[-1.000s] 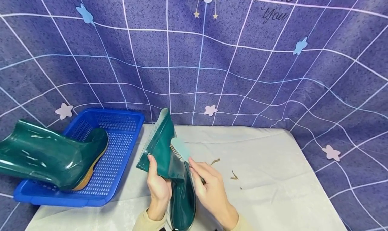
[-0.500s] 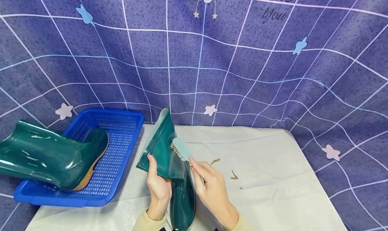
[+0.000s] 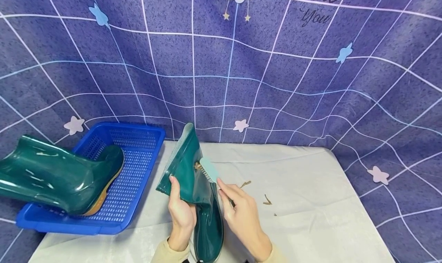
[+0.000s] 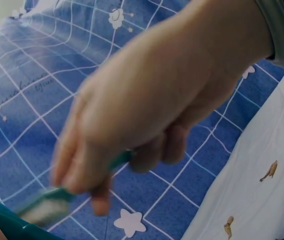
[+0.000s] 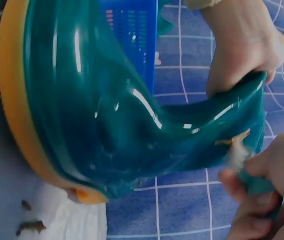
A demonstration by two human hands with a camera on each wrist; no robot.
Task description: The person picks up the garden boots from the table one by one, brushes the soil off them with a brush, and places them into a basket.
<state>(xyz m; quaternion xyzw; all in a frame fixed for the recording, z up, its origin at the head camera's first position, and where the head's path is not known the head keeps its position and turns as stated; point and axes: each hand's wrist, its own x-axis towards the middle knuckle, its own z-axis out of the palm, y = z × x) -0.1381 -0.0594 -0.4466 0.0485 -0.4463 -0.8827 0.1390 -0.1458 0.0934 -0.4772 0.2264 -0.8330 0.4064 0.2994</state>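
Note:
A green rubber boot [image 3: 184, 172] with a yellow-orange sole [image 5: 11, 90] stands in front of me, its shaft bent over toward the upper left. My left hand [image 3: 181, 213] grips the shaft near the opening, thumb on the outside. In my right hand [image 3: 241, 213] is a light teal scrubbing brush [image 3: 209, 170], pinched by its handle. The bristles touch the shaft beside a brown smear of dirt [image 5: 234, 138]. The left wrist view shows the right hand and brush blurred.
A blue plastic basket [image 3: 138, 171] on the left holds a second green boot [image 3: 51, 174] lying on its side. Brown crumbs of dirt [image 3: 267, 200] are scattered on the white cloth [image 3: 310, 186] to the right. A purple grid-patterned curtain [image 3: 214, 90] hangs behind.
The brush has shifted slightly right on the shaft, and a brown clump now shows at its bristle tips. My left hand and the boot have stayed nearly still.

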